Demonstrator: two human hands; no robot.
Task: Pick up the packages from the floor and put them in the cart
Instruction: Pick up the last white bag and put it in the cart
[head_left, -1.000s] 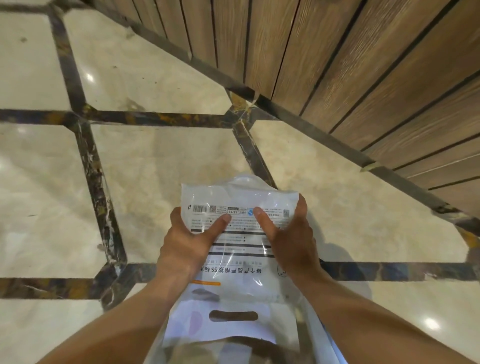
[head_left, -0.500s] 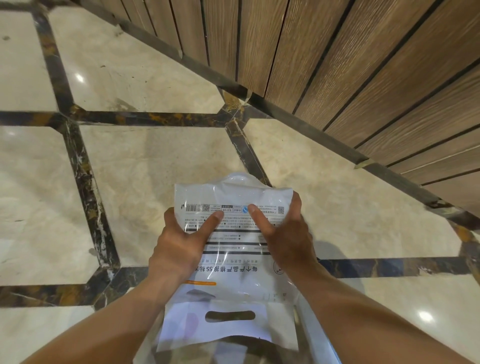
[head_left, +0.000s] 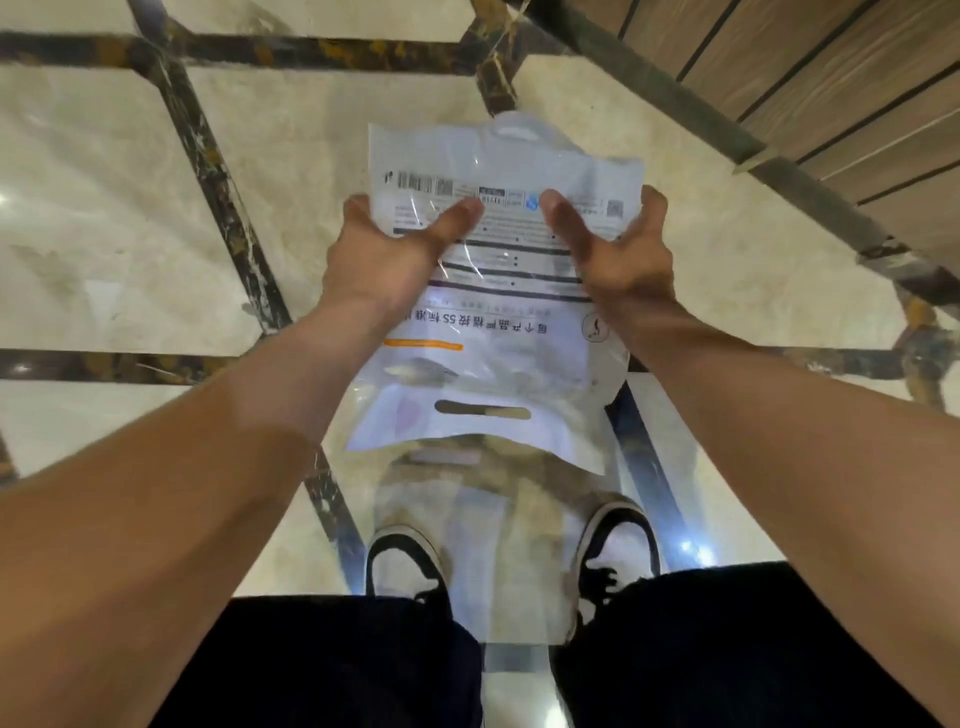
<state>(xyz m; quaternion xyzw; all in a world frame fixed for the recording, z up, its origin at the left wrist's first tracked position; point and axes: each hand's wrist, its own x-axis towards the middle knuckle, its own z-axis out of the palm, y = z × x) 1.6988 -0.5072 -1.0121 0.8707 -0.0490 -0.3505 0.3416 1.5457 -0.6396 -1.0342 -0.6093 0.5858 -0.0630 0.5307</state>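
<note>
The package (head_left: 498, 291), a flat bag of clear and white plastic with printed labels and a slot handle near its lower edge, is off the floor (head_left: 114, 218) and held out in front of the person at about chest height, its far end toward twelve o'clock. A second handle cut-out shows at its top edge, so there may be more than one bag stacked here; I cannot tell for sure.

Judging by that, the pick-up of this package is done. What is left is the carry and the drop: no cart shows anywhere in view, so it must lie outside the frame, and whether other packages wait on the floor cannot be told from here.

The left hand (head_left: 384, 249) takes the package's side at nine o'clock, thumb (head_left: 457, 215) laid flat across the printed face, the fingers hidden beneath. The right hand (head_left: 618, 244) mirrors it at three o'clock, thumb on top, fingers wrapped round the edge. Each hand thus pinches the bag between thumb and fingers; neither is spread free.

Below the package, toward six o'clock, stand the person's shoes (head_left: 408, 564) and dark trousers (head_left: 727, 649). The floor is pale marble tile with dark veined borders. A wood-panelled wall (head_left: 831, 93) runs across from one to three o'clock.
</note>
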